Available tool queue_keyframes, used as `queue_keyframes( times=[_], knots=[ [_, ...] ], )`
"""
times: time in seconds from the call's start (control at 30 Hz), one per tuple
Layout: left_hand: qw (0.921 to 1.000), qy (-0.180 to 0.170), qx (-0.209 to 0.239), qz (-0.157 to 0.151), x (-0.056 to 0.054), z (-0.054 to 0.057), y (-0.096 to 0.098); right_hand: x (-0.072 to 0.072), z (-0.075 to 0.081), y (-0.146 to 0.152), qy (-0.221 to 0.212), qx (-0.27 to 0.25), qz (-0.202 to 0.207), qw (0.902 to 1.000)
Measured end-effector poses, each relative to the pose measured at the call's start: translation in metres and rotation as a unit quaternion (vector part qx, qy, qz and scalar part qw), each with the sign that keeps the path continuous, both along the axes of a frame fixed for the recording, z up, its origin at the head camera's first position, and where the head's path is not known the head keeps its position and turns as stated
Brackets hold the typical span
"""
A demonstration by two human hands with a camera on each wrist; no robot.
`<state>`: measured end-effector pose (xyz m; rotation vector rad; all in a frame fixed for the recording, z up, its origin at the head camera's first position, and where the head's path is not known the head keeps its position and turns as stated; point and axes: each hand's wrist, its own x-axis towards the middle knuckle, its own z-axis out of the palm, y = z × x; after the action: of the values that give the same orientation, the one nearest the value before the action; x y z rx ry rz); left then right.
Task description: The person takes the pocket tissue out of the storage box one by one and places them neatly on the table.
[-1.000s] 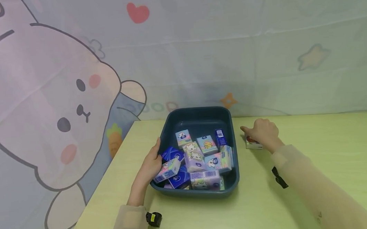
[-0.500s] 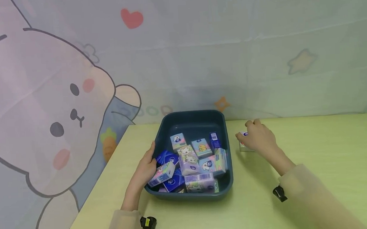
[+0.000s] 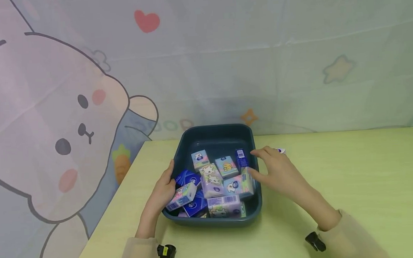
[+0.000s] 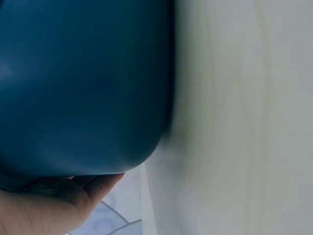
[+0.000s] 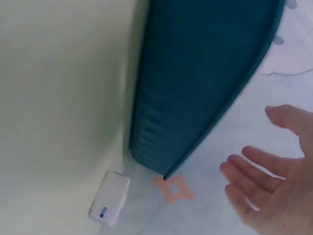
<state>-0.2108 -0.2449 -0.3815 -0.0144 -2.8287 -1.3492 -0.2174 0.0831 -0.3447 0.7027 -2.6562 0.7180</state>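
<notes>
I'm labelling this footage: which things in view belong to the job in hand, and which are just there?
Job, by the look of it:
dark blue bin, gripped by the left hand
small packs inside it
loose pack beyond the empty right hand, probably

Just there:
table
patterned backdrop
black wrist devices

In front of me, the tray (image 3: pixel 213 221) sits on the worktop (image 3: pixel 363 175), packs (image 3: pixel 212 181) piled mostly toward its near end. My left hand (image 3: pixel 162 189) is at its left rim, my right hand (image 3: pixel 282 175) by its right. Beyond that hand lies a lone pack (image 3: pixel 281 150); behind everything hangs the backdrop (image 3: pixel 224 65).
</notes>
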Motion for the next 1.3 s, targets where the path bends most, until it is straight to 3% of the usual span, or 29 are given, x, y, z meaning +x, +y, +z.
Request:
queue_keyframes(
  times=[0.2, 0.53, 1.3],
  knots=[
    [0.9999, -0.006, 0.012, -0.006, 0.0, -0.003, 0.003, 0.006, -0.016, -0.002, 0.015, -0.019, 0.051, 0.9984],
    [0.9999, -0.006, 0.01, 0.003, 0.001, -0.005, 0.001, 0.008, -0.021, -0.007, -0.055, -0.035, 0.131, 0.9892],
    [0.9999, -0.013, 0.0, -0.006, -0.003, -0.003, -0.003, 0.01, -0.026, -0.013, -0.003, 0.041, 0.126, 0.9912]
  ],
)
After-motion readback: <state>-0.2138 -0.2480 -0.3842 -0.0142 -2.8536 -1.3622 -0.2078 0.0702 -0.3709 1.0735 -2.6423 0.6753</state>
